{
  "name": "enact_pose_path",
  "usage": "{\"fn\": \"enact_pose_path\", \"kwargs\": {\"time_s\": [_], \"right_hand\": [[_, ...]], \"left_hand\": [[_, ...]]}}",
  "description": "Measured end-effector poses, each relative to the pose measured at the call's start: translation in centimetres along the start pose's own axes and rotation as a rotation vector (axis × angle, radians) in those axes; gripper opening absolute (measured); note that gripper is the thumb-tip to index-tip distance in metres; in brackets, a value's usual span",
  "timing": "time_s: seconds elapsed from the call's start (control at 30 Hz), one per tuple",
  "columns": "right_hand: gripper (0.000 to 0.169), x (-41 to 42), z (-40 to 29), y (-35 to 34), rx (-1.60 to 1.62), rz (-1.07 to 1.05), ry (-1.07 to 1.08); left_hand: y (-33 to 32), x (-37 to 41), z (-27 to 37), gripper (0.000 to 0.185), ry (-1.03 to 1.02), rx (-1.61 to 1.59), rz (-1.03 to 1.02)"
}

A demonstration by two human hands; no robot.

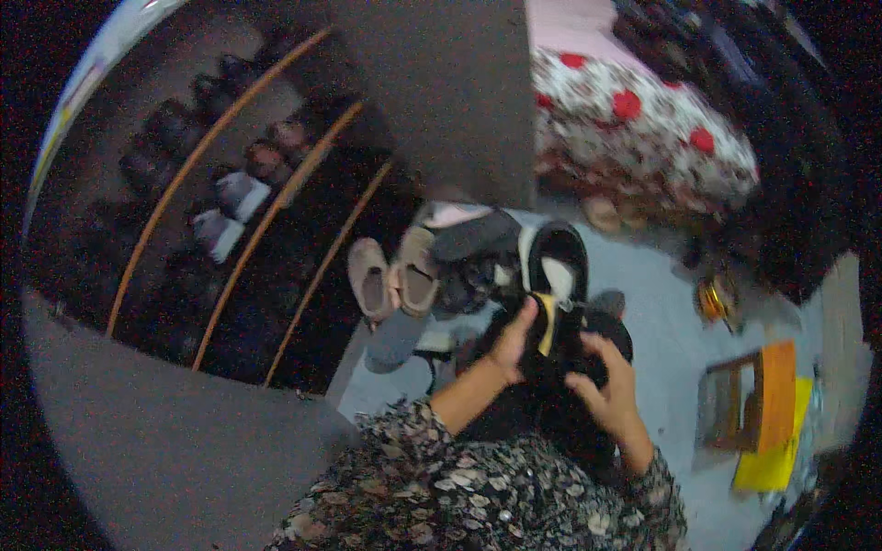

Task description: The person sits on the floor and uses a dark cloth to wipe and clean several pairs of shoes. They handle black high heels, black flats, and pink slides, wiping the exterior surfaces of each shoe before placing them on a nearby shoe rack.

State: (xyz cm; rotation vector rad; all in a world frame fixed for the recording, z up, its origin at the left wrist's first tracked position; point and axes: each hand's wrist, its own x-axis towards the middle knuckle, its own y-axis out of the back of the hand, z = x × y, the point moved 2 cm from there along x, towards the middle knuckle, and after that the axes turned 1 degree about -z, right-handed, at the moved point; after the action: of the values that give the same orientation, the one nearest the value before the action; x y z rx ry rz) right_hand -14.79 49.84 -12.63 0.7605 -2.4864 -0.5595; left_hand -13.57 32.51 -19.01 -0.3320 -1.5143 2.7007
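In front of my body, my left hand (513, 337) grips a black shoe with a yellow lining (548, 324), thumb uppermost. To its right, my right hand (610, 382) has its thumb and fingers spread in a curve over dark material. Whether it holds any of that material is hard to make out in the dim, blurred picture. Just beyond both hands stands a black shoe with a white inside (559, 265). Farther left is a pair of beige slip-on shoes (393, 279) on the floor, beside a grey shoe or slipper (396, 342).
At left rises a dark shoe rack with wood-coloured shelf edges (282, 196), bearing several shoes. A grey panel (448, 103) stands ahead. Cloth with red dots (641, 131) lies beyond it. On the right floor are a small wooden stool (747, 399) and a yellow item (775, 454).
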Motion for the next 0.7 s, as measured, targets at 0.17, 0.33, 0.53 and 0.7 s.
{"fn": "enact_pose_path", "kwargs": {"time_s": [0.17,0.33,0.53,0.7], "right_hand": [[0.07,0.9,-1.8,-0.2,-0.124,-0.05,-0.034],[0.072,1.0,-2.0,-1.1,-0.024,-0.095,-0.179],[0.069,1.2,-0.9,-1.9,-0.05,-0.089,-0.099],[0.064,1.7,-0.4,-2.6,-0.072,-0.138,-0.115]], "left_hand": [[-1.2,0.2,1.2,0.053,-0.032,-0.063,-0.078],[-1.4,-0.4,4.5,0.037,-0.156,-0.049,-0.038],[-0.7,-0.2,11.4,0.029,-0.133,-0.072,-0.081],[-2.7,-1.1,17.9,0.032,-0.068,0.058,-0.1]]}}
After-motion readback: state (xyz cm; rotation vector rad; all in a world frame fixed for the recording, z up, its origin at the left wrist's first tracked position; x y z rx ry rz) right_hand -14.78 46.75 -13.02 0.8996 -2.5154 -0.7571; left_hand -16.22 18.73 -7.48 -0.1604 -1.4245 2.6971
